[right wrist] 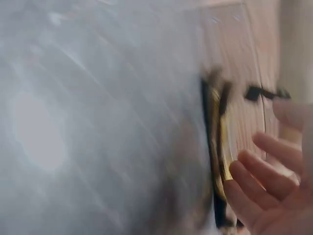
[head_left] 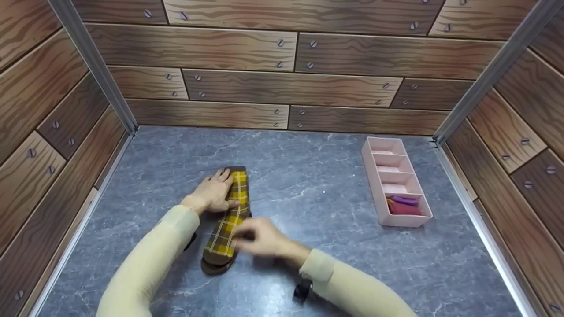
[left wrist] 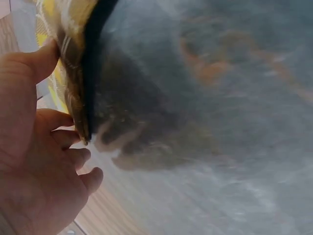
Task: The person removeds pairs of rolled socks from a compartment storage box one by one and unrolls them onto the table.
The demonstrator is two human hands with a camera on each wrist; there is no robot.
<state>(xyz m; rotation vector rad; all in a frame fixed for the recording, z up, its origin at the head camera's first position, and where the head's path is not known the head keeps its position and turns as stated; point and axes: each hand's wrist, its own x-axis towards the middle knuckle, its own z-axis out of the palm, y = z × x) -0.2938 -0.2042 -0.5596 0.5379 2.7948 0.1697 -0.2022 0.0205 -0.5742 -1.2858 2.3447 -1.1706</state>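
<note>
A pair of brown and yellow plaid socks (head_left: pixel 225 229) lies stacked on the floor panel, the lower one showing past the toe at the near end. My left hand (head_left: pixel 215 191) rests on the far part of the socks with its fingers extended. In the left wrist view, thumb and fingers lie along the edge of the sock (left wrist: pixel 73 63). Beside the near half is my right hand (head_left: pixel 263 237), blurred, its fingers loosely bent. The right wrist view shows these relaxed fingers (right wrist: pixel 249 196) next to the layered sock edge (right wrist: pixel 222 142).
To the right stands a pink divided box (head_left: pixel 374 189) with several compartments. Its nearest compartment holds a red rolled cloth (head_left: pixel 404 208) and a purple item (head_left: pixel 404 200). Wood-patterned walls (head_left: pixel 282 83) with metal corner rails (head_left: pixel 94 66) enclose the grey marbled surface (head_left: pixel 304 176).
</note>
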